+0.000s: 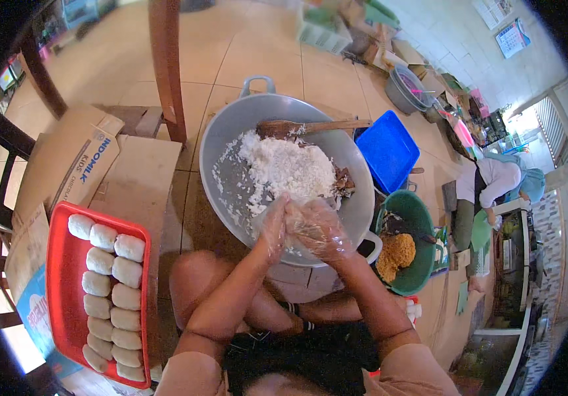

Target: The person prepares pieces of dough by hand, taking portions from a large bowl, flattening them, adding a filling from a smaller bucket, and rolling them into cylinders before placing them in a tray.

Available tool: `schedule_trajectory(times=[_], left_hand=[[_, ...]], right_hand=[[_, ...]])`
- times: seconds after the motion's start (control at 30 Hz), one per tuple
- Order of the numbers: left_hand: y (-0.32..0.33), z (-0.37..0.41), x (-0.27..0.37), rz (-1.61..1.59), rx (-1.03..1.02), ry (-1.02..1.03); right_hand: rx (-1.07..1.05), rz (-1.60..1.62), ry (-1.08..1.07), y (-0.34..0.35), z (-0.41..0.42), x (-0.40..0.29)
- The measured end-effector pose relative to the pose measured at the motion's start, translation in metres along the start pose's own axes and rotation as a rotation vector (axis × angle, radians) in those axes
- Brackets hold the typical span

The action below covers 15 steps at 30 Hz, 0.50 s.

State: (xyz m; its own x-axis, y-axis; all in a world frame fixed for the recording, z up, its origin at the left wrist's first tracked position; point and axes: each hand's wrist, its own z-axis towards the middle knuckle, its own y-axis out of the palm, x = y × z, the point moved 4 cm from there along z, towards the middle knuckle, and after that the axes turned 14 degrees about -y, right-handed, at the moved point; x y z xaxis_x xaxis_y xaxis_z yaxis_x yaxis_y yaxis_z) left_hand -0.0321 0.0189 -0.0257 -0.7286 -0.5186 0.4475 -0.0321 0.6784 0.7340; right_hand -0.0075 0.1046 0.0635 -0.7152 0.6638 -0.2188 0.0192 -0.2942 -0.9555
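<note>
Both my hands wear clear plastic gloves and meet over the near rim of a large metal pan [219,198]. My left hand [273,225] stands nearly on edge, pressed against my right hand [318,227], which is cupped. Whatever lies between the palms is hidden. Just beyond my fingers, a heap of white cooked rice [289,166] fills the pan's middle, with loose grains stuck to the left wall. A wooden spatula [308,127] rests across the far side of the pan. Brown leaf-like pieces [344,182] lie at the rice's right edge.
On the left, a red tray [68,297] with several white rice rolls rests on cardboard [130,183]. To the right stand a green basin [425,218] holding an orange-brown shredded filling [395,255] and a blue tray [388,151]. Another person [487,185] sits farther right.
</note>
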Motion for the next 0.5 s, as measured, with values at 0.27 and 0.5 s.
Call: schedule_trajectory(times=[0.27, 0.5], left_hand=[[-0.017, -0.006, 0.007, 0.098, -0.154, -0.083], [0.01, -0.005, 0.016, -0.285, -0.354, -0.019]], right_hand=[[-0.131, 0.17, 0.523, 0.004, 0.018, 0.01], [0.44, 0.098, 0.304, 0.015, -0.011, 0.006]])
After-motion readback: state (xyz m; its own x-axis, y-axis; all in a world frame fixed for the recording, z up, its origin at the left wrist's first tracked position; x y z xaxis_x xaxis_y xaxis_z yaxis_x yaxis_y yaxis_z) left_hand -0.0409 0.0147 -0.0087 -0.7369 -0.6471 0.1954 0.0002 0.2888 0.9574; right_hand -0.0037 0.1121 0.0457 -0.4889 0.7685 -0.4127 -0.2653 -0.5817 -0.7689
